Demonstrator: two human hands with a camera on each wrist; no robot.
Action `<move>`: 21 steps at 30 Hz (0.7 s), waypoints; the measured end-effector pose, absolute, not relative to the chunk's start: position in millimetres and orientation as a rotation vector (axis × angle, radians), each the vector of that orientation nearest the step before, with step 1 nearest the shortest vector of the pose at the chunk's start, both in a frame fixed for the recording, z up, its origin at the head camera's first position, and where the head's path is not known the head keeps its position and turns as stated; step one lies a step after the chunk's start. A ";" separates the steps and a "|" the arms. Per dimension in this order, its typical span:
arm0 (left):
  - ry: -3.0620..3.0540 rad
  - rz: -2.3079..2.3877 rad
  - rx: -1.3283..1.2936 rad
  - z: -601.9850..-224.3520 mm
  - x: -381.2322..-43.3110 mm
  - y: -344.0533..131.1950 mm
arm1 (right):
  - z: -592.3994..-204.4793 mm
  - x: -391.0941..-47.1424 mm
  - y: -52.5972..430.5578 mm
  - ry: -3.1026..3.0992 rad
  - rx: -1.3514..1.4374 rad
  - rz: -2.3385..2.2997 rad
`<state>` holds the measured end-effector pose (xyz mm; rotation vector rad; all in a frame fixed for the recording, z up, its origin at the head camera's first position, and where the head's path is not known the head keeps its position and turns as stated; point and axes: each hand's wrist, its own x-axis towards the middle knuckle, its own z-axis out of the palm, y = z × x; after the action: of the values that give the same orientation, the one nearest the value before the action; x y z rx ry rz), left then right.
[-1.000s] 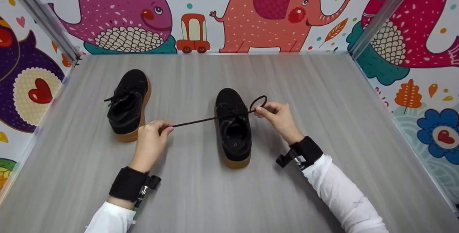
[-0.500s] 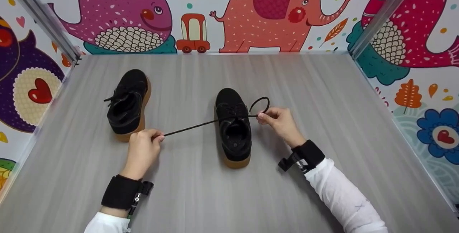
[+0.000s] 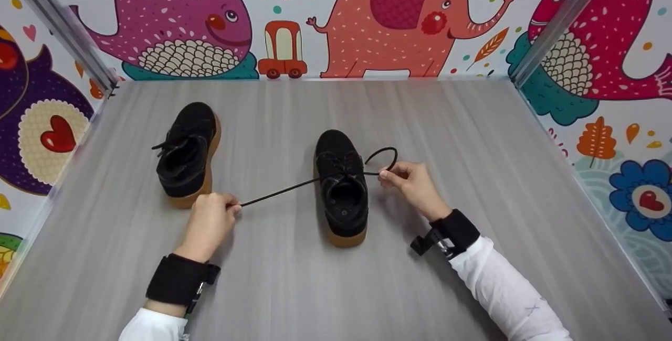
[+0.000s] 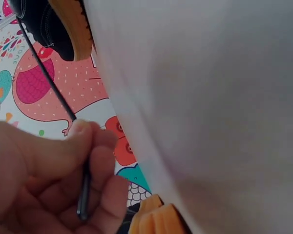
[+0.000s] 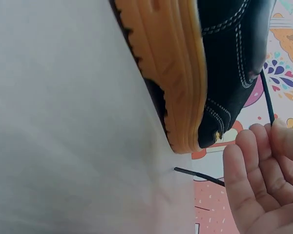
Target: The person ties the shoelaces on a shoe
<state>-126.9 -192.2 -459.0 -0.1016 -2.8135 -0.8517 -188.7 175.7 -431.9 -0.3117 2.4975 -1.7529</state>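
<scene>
A black shoe (image 3: 334, 144) with a tan sole stands upright in the middle, toe pointing away. From its eyelets one side of the shoelace (image 3: 278, 192) runs taut to my left hand (image 3: 210, 225), which pinches it near its end. In the left wrist view the lace's tip (image 4: 82, 209) sticks out past the thumb and fingers. To the shoe's right, my right hand (image 3: 415, 186) pinches the other side of the lace between thumb and finger. Beyond that grip the lace's free tail (image 3: 396, 156) curves back toward the shoe. Its tip (image 5: 183, 169) shows in the right wrist view.
A second black shoe (image 3: 198, 120) stands at the left, its heel just behind my left hand. Both are on a grey wood-grain surface (image 3: 283, 278). Walls with cartoon animals (image 3: 388, 42) close off the back and sides, with metal posts (image 3: 556, 26) at the corners.
Both hands have drawn back toward me, the left also outward to the left and the right slightly right. The lace has lengthened on the left side. The shoes have stayed put.
</scene>
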 end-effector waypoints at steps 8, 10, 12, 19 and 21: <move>-2.862 -0.832 -0.272 -453.8 -131.4 -181.3 | -432.9 -186.2 174.4 2.453 -0.396 -1.834; -2.896 -0.796 -0.302 -453.0 -133.7 -177.0 | -438.9 -189.8 174.5 2.404 -0.409 -1.894; -2.940 -0.764 -0.322 -452.1 -136.5 -172.8 | -445.7 -193.7 174.4 2.335 -0.426 -1.961; -3.059 -0.668 -0.395 -451.9 -142.9 -162.7 | -446.2 -194.4 170.2 2.340 -0.502 -1.908; -3.068 -0.648 -0.405 -453.3 -143.2 -160.8 | -445.5 -193.7 169.7 2.369 -0.500 -1.866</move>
<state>-143.2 -160.8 -453.3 -0.4045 -3.0683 -0.6484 -193.7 169.7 -445.5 -0.4999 2.3692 -1.8660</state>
